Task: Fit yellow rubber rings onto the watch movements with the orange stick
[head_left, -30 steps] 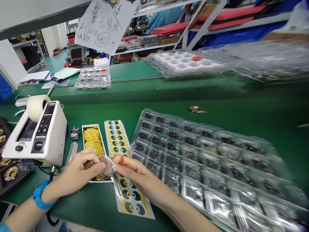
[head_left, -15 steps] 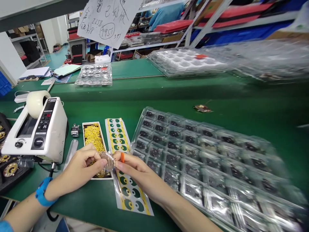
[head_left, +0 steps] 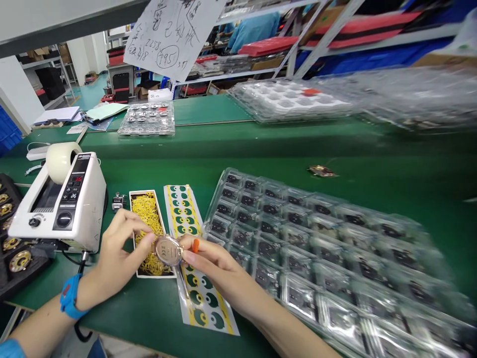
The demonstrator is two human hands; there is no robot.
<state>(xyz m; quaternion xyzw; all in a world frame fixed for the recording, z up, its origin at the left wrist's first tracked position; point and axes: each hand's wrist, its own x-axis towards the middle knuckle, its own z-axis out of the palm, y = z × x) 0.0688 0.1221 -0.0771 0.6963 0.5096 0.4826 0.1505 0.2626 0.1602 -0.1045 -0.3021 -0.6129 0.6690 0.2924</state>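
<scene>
Both my hands meet at the centre of the bench, pinching a round gold-rimmed watch-like disc by its edge between the fingertips. My left hand is above a white box of yellow looped strips, partly hiding it. My right hand, with an orange finger cot on one finger, lies over a sheet of yellow and green stickers. That sheet runs under the hand and is partly hidden. A blue band circles my left wrist.
A white tape dispenser and a small tally counter stand left of my hands. A large clear blister tray of dark parts fills the right. A black tray of gold rings sits far left, and more trays line the green bench behind.
The disc has turned, showing its gold-toned face more fully instead of a clear, tilted view. My hands have shifted slightly up and right, and my head view has drifted a little.
</scene>
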